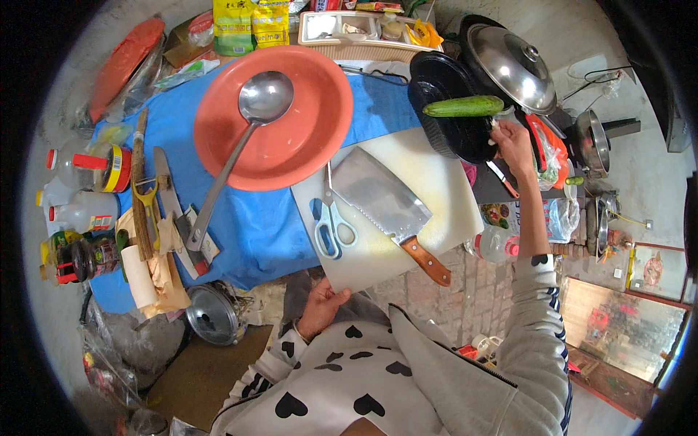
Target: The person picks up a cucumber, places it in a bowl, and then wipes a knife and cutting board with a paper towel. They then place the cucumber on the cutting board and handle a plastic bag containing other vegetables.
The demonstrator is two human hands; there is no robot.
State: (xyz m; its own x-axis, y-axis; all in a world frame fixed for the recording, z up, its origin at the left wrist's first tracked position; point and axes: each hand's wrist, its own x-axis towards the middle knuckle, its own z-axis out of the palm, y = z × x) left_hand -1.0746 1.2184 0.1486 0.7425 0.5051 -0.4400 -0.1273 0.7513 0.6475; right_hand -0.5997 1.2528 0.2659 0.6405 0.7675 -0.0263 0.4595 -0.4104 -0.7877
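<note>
My right hand [513, 146] is at the right end of a black plastic tray [444, 82], its fingers closed around a small pale thing I cannot make out. A cucumber [463, 107] lies across the tray just above that hand. My left hand [323, 306] pinches the near edge of a white cutting board [376, 267] between thumb and fingers. On the board rest a cleaver with a wooden handle [384, 196] and scissors with light blue handles [334, 223]. A large orange plastic basin [316, 136] overlaps the board's far left corner, with a metal ladle [266, 98] lying in it.
A wok with a metal lid [510, 65] stands at the back right. A small knife [504, 177] lies near my right wrist. Left on the blue cloth [262, 234] are a long knife [169, 191], a yellow peeler [147, 204] and a paper roll [137, 275]. Bottles [90, 210] line the left edge.
</note>
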